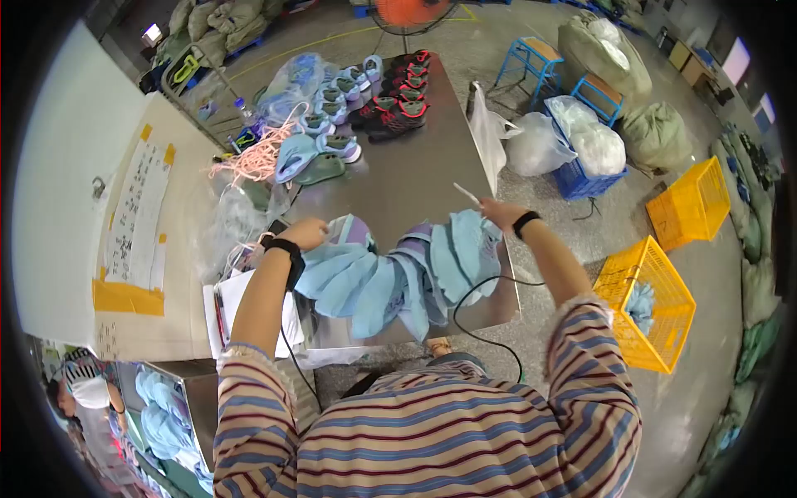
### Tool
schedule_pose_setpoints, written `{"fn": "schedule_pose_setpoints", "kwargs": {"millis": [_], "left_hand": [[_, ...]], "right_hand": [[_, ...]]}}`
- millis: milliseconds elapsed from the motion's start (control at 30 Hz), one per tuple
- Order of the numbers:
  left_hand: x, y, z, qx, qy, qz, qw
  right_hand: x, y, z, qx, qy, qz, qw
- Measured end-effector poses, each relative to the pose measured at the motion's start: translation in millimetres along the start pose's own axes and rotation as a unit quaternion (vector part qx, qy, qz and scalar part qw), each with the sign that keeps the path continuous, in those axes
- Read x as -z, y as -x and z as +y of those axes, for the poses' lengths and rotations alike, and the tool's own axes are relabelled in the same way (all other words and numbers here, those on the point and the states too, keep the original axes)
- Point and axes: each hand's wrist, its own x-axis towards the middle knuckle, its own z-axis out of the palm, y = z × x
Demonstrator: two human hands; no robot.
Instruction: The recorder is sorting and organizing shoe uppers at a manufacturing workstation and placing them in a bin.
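The left hand (305, 233) rests its fingers, curled, on the fanned row of light-blue shoe uppers (390, 274) on the table (398, 178). The right hand (498, 212) pinches a thin white stick (466, 194) just above the row's far end. Likely mid-sorting; next calls for separating one upper.

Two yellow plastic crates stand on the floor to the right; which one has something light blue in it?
The nearer yellow plastic crate, beside the person's right elbow: light blue pieces show inside it. The farther yellow crate, up toward the white bags, looks empty.
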Motion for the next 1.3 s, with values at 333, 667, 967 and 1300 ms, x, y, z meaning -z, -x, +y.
{"fn": "schedule_pose_setpoints", "kwargs": {"millis": [333,667,967,1300], "left_hand": [[3.7,63.4,-11.9,0.003,-0.024,0.197,0.980],[-14.6,143.2,86.3,-0.036,0.492,0.286,0.822],[-65.6,200.8,283.4,-0.004,0.640,0.561,0.525],[-217.1,291.1,553.5,0.243,0.500,0.766,0.323]], "right_hand": [[27.0,36.8,-65.6,0.061,0.233,0.076,0.967],[111.3,88.6,-151.5,0.106,-0.308,-0.082,0.942],[151.8,131.7,-97.1,0.265,-0.432,-0.250,0.825],[148.2,235.4,-61.6,0.330,-0.463,-0.436,0.698]]}}
